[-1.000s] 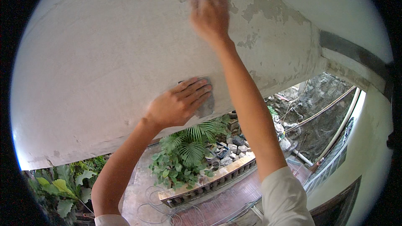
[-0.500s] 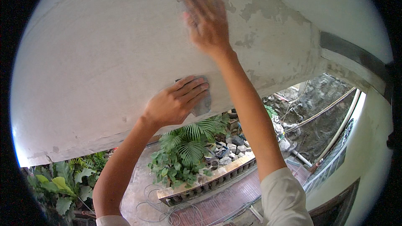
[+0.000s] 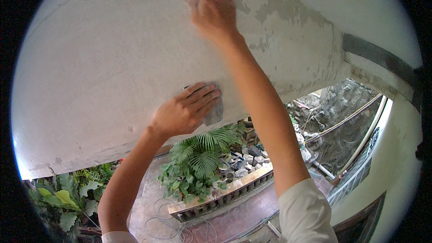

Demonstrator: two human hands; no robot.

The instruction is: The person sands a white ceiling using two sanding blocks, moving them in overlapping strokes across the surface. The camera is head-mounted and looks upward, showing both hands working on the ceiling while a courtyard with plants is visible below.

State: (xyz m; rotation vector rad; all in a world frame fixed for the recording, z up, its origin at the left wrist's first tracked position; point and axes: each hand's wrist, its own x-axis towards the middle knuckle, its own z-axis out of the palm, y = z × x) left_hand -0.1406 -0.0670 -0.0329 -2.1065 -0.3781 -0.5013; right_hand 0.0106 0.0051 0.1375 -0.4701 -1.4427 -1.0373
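Note:
My left hand (image 3: pixel 182 110) lies against the pale plastered surface (image 3: pixel 99 81), pressing a grey sheet that looks like sandpaper (image 3: pixel 215 111) under its fingers. The sheet's lower right part sticks out past the fingertips. Higher up, at the top edge of the view, my right hand (image 3: pixel 213 11) touches the same surface with its fingers stretched out and its thumb apart. Motion blurs those fingers, and I see nothing held in them. Darker grey patches (image 3: pixel 288 6) show in the coating right of this hand.
Below are a palm-like plant (image 3: pixel 204 155), a low balustrade (image 3: pixel 225 200), rubble (image 3: pixel 256 155) and a coiled cable (image 3: pixel 180 229) on the ground. Broad-leaved plants (image 3: pixel 65 198) stand at lower left. Long pipes (image 3: pixel 360 146) run along the right, beside a pale wall (image 3: pixel 400 148).
My right hand has slid up and slightly left along the surface. My left hand and the grey sheet have shifted only slightly left.

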